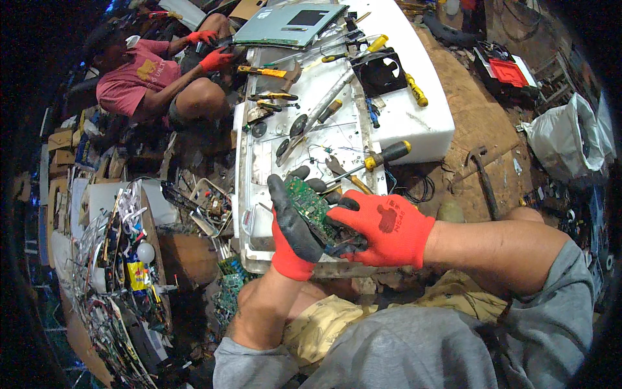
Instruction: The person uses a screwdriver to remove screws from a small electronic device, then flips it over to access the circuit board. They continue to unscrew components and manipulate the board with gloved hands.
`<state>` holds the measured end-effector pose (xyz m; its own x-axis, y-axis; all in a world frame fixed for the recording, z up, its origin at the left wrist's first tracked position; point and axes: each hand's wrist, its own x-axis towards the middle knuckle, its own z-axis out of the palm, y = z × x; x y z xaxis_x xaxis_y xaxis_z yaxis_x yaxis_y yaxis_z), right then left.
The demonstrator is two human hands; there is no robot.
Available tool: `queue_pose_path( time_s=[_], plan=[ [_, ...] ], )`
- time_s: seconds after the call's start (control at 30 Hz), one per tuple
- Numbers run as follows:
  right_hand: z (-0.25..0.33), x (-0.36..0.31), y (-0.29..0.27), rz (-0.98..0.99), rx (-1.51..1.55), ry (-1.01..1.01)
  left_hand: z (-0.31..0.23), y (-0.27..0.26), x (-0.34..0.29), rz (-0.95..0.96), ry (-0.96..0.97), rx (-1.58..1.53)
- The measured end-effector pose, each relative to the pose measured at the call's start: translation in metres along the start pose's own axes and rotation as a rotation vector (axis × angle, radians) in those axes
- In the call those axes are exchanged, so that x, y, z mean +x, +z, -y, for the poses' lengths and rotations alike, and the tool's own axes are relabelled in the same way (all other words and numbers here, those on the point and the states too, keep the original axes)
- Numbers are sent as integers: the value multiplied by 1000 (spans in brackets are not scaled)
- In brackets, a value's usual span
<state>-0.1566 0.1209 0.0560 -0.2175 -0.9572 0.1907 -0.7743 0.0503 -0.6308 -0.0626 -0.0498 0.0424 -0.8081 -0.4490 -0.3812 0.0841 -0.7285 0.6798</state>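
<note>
Just ahead of the lap, the person's left hand (295,223), in a red and black glove, has its grip curled around a green circuit board (308,200), held tilted above the near end of a white bench (256,188). The right hand (382,228) has its grip partly closed on the board's right side. Just beyond lies a yellow-and-black screwdriver (389,155); farther along are pliers (273,96), a hammer (275,72) and a square black fan (380,71). At the far end rests a flat grey panel (285,23), near a co-worker (146,81) in red gloves.
</note>
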Motion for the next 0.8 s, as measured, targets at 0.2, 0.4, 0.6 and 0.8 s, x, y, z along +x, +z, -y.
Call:
queue_pose_path(
  time_s=[0.2, 0.4, 0.6, 0.8],
  plan=[
    [-2, 4, -4, 34, 64, -54, -4, 1, -4, 178, 19, 45],
    [-1, 7, -9, 6, 45, -57, -2, 3, -5, 173, -19, 115],
    [-5, 8, -10, -6, 134, 13, -3, 12, -8, 243, -154, 88],
    [-12, 15, -18, -289, 218, 156, -11, 12, -7, 261, -197, 168]
  ],
)
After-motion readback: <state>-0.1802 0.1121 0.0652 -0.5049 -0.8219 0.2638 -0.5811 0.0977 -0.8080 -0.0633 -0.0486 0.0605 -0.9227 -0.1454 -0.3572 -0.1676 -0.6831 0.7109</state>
